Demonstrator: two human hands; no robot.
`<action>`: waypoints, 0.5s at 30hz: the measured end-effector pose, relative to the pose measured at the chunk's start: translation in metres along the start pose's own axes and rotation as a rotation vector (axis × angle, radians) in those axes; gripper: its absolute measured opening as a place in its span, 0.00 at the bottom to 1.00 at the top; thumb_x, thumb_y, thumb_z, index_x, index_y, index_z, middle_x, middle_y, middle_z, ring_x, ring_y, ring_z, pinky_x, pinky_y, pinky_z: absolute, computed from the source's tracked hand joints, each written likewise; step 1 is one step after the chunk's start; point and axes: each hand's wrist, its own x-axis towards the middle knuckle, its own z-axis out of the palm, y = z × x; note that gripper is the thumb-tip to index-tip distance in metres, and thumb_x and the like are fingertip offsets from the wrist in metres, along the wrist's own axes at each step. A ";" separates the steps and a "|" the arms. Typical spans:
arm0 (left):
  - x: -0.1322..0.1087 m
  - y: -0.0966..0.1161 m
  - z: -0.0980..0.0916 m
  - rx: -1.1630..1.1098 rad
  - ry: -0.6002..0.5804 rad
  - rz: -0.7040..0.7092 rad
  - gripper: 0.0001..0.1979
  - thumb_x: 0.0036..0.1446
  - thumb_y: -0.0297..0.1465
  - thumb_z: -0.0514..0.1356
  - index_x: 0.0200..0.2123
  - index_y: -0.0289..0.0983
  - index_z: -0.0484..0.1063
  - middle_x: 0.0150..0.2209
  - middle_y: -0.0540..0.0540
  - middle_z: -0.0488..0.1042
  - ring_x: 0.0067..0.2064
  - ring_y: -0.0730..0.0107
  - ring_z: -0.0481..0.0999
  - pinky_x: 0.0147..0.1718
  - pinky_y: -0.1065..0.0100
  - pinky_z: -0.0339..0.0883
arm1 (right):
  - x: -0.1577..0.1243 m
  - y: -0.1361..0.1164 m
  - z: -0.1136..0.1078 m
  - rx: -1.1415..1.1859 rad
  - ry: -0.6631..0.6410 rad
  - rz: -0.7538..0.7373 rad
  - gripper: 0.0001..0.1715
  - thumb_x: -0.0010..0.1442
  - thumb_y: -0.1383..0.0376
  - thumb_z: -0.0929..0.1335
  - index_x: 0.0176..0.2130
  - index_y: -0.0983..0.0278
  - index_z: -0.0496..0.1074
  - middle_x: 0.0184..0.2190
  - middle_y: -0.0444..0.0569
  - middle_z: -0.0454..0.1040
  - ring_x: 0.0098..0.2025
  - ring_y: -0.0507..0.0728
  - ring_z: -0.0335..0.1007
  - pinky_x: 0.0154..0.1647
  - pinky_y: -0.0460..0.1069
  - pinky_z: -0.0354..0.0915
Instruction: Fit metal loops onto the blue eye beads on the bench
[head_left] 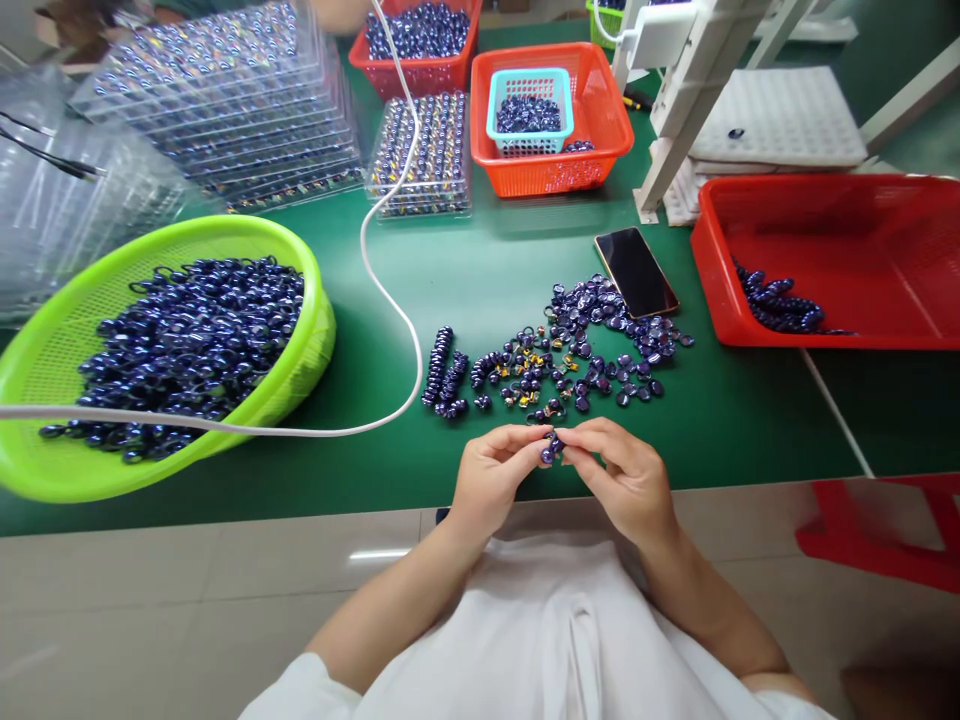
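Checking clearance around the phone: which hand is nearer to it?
Right. The right hand is at the front of the green table, almost straight below the phone in the picture; the left hand is also below it but farther to the left.

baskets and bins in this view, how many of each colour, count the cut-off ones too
Light blue: 1 (small basket)
Red or orange-red: 3 (basket around the small one, basket at the back, bin at right)
Green: 2 (large basket at left, basket cut off at the top edge)
Total: 6
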 end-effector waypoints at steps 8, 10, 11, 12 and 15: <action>-0.008 0.012 0.006 0.206 0.110 0.075 0.08 0.46 0.29 0.72 0.33 0.37 0.85 0.36 0.44 0.85 0.37 0.62 0.84 0.40 0.65 0.78 | -0.004 0.005 -0.001 0.031 -0.022 0.122 0.10 0.64 0.67 0.69 0.46 0.57 0.78 0.36 0.47 0.77 0.35 0.54 0.76 0.39 0.49 0.74; -0.008 0.011 0.006 0.235 0.102 0.087 0.08 0.47 0.29 0.71 0.34 0.37 0.85 0.36 0.43 0.85 0.38 0.60 0.84 0.41 0.65 0.79 | -0.004 0.005 0.000 0.039 -0.026 0.140 0.09 0.64 0.66 0.69 0.45 0.58 0.78 0.35 0.47 0.77 0.35 0.54 0.76 0.38 0.49 0.74; -0.008 0.010 0.005 0.250 0.098 0.101 0.08 0.48 0.29 0.70 0.35 0.37 0.85 0.36 0.44 0.85 0.38 0.60 0.84 0.41 0.65 0.79 | -0.005 0.005 0.000 0.045 -0.026 0.148 0.09 0.64 0.66 0.69 0.45 0.58 0.78 0.35 0.47 0.77 0.34 0.53 0.76 0.38 0.49 0.74; -0.007 0.008 0.004 0.267 0.093 0.121 0.08 0.49 0.30 0.70 0.35 0.38 0.85 0.37 0.44 0.85 0.38 0.60 0.84 0.40 0.64 0.79 | -0.005 0.005 0.000 0.052 -0.022 0.158 0.09 0.64 0.65 0.69 0.44 0.58 0.78 0.35 0.47 0.77 0.34 0.53 0.76 0.37 0.49 0.74; -0.007 0.006 0.002 0.323 0.068 0.207 0.08 0.52 0.29 0.69 0.37 0.39 0.84 0.37 0.44 0.85 0.38 0.60 0.84 0.40 0.65 0.79 | -0.005 0.005 0.002 0.067 0.000 0.182 0.09 0.64 0.65 0.69 0.44 0.57 0.78 0.36 0.46 0.76 0.33 0.52 0.76 0.36 0.48 0.75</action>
